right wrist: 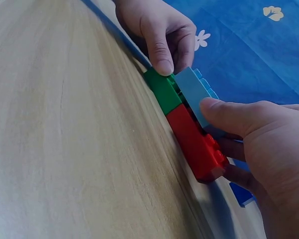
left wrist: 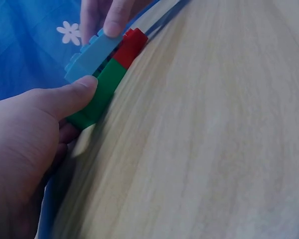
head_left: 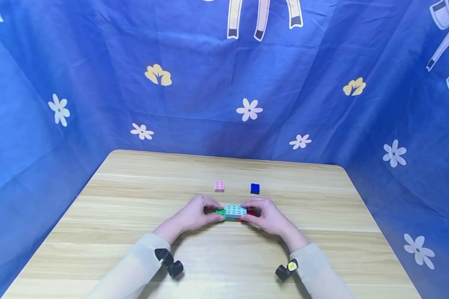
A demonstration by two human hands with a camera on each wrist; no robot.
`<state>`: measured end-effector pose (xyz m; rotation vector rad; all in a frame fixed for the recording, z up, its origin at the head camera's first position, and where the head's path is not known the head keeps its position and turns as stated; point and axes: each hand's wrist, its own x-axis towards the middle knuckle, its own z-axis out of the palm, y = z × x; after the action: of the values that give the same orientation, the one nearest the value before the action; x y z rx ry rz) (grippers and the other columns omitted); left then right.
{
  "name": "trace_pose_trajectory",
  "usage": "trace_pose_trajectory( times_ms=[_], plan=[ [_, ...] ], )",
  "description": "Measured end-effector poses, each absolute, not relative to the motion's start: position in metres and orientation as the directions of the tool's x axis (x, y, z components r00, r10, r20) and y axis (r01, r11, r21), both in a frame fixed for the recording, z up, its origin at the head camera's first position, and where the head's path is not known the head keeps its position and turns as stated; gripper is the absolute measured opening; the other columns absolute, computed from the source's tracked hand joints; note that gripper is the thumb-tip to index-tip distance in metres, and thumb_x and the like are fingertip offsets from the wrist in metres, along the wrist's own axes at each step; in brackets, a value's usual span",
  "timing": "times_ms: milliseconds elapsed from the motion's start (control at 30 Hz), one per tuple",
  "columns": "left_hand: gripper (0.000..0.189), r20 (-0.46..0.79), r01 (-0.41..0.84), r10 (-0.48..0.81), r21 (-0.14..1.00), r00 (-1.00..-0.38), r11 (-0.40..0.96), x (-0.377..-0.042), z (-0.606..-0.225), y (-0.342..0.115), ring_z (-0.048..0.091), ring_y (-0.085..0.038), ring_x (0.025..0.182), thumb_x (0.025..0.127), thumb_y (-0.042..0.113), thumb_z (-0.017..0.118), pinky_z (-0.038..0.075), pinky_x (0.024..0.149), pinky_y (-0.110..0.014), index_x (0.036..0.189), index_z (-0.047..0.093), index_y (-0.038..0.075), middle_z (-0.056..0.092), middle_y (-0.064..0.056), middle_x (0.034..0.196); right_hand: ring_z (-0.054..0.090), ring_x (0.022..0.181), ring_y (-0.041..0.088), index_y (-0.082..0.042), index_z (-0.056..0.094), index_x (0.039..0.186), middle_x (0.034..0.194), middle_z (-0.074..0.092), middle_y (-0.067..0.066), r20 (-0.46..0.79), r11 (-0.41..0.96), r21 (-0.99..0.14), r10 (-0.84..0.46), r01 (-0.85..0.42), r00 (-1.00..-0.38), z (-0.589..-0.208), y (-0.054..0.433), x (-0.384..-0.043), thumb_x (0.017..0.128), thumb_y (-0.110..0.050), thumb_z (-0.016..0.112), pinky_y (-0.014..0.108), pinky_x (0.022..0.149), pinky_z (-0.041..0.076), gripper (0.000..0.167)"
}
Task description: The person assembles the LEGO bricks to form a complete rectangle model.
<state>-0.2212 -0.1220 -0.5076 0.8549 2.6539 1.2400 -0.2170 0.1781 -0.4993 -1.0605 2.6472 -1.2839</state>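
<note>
A green brick (right wrist: 162, 91) and a red brick (right wrist: 195, 144) lie end to end on the table. Across their joint sits a light blue brick (head_left: 236, 211), its studs facing up; dark gaps and studs show beneath it, so whether it is fully seated I cannot tell. My left hand (head_left: 195, 214) pinches the green brick near its left end, thumb on the near side. With thumb and fingers, my right hand (head_left: 268, 216) grips the light blue brick by its right end, above the red one.
Behind the bricks, a small pink brick (head_left: 219, 187) and a dark blue brick (head_left: 255, 188) stand apart on the wooden table (head_left: 224, 261). A blue patterned cloth (head_left: 194, 95) hangs at the back and both sides. Each wrist carries a small black camera.
</note>
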Motion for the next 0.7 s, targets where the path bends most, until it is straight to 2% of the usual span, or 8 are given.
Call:
trace_pose_trajectory(
  times_ms=[167,400,700],
  plan=[
    [0.033,0.146,0.485,0.553,0.691,-0.82,0.537,-0.224,-0.504,-0.122,0.068,-0.01,0.102,0.09,0.037,0.087,0.056,0.093,-0.036,0.116,0.081,0.017,0.076,0.009,0.11,0.064,0.115,0.012,-0.017,0.079,0.124,0.12,0.072,-0.012,0.258,0.444,-0.689,-0.588,-0.573,-0.767,-0.5,0.178,-0.219,0.094,-0.027,0.084,0.039,0.101,0.054,0.032],
    [0.055,0.176,0.513,0.563,0.683,-0.807,0.521,-0.225,-0.498,-0.115,0.068,-0.015,0.115,0.089,0.044,0.086,0.053,0.103,-0.041,0.133,0.073,0.013,0.074,0.003,0.125,0.064,0.114,0.011,-0.018,0.079,0.124,0.12,0.071,-0.014,0.241,0.451,-0.706,-0.572,-0.546,-0.784,-0.502,0.178,-0.221,0.093,-0.026,0.085,0.039,0.101,0.054,0.033],
    [0.033,0.228,0.525,0.553,0.711,-0.801,0.467,-0.228,-0.497,-0.107,0.069,-0.011,0.11,0.093,0.034,0.085,0.055,0.099,-0.037,0.121,0.08,0.017,0.076,0.009,0.114,0.066,0.116,0.013,-0.015,0.08,0.123,0.12,0.075,-0.008,0.231,0.47,-0.717,-0.536,-0.514,-0.812,-0.502,0.176,-0.224,0.095,-0.03,0.083,0.042,0.104,0.053,0.032]
  ],
)
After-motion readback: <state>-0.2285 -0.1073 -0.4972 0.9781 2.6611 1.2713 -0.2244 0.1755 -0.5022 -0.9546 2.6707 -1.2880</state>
